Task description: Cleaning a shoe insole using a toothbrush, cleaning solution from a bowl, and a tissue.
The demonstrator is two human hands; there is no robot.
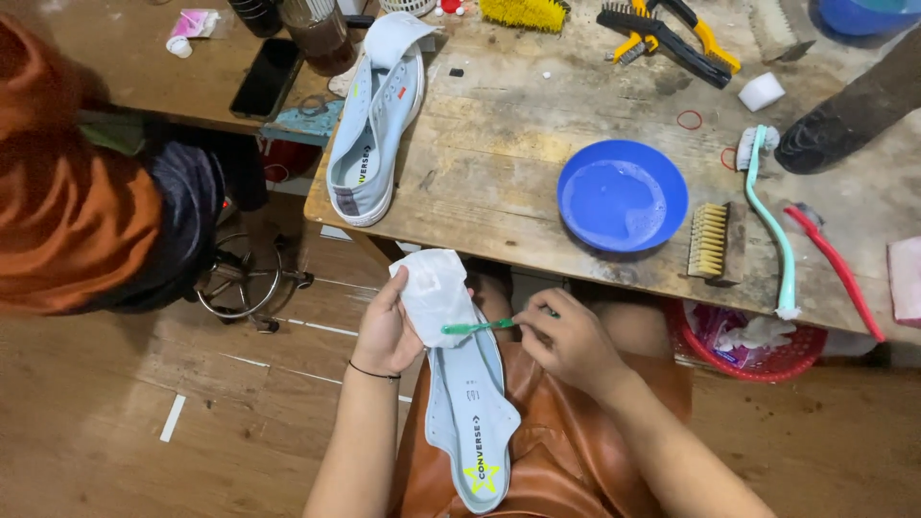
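Blue bowl (622, 196) sitting mid-tabletop (499, 144); left hand (386, 328) fingers gripping pale sneaker (460, 384), right hand (568, 336) fingers pinching green toothbrush (477, 327).

Shoe-cleaning workshop: brushes (662, 34), worn bench (499, 144)

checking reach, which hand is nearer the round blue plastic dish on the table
Right. The right hand sits just below the round blue plastic dish; the left hand is farther left.
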